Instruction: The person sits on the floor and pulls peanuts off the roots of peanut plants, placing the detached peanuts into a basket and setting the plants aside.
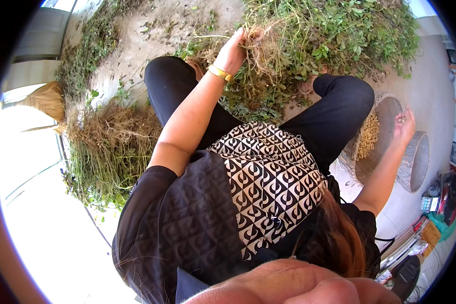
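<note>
At the upper middle, my left hand (231, 55), with a yellow band at its wrist, grips a bunch of uprooted peanut plants (264, 49) by the tangled, dry roots; part of the fingers is hidden behind them. On the right, my right hand (404, 123) is raised over the mouth of a round woven basket (389, 108). A few small pale pods (401, 118), apparently peanuts, sit in its curled fingers. Inside that basket lies a heap of peanuts in their shells (368, 136).
A second woven basket (416, 163) stands right beside the first. Leafy plants (345, 34) are piled ahead of my feet. To my left lies a stack of plants with bare roots (112, 140), near a straw broom (47, 100). Assorted items (440, 201) crowd the far right.
</note>
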Motion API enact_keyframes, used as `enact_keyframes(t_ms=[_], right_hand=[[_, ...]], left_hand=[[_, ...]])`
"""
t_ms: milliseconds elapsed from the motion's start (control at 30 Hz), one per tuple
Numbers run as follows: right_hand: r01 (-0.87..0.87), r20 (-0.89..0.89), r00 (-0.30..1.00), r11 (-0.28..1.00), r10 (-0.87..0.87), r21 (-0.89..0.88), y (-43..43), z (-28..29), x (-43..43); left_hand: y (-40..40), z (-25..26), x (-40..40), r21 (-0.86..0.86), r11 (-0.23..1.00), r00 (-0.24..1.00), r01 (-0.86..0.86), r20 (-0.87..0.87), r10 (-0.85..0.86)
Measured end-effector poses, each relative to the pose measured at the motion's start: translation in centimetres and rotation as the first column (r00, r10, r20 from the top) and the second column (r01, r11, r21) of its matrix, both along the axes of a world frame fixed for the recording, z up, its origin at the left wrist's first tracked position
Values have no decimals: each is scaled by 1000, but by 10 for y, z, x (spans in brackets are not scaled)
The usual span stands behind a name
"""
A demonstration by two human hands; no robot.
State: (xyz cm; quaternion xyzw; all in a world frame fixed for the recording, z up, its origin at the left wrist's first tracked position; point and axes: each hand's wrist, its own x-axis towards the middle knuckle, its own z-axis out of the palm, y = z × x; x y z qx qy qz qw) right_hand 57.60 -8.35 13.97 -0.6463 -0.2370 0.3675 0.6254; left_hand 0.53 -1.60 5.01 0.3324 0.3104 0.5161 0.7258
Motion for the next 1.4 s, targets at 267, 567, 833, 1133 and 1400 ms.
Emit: enact_keyframes(t_ms=[267,567,833,1133,1400], right_hand=[[41,544,831,988,-116,148,17,-33,-13],[-833,218,450,496,866,-247,42,-28,-311],[-882,43,322,316,946,-349,36,-92,-371],[-831,6,528,518,849,-203,52,-114,-348],[-898,805,190,430,562,-88,11,-100,-381]], left_hand=[[-8,13,-6,117,990,996,80,27,-84],[11,-32,-22,294,928,735,-228,-573,362],[2,-22,-17,261,939,559,-225,-755,343],[7,0,-24,444,874,530,-200,-701,477],[-7,-6,11,293,945,451,143,-870,202]])
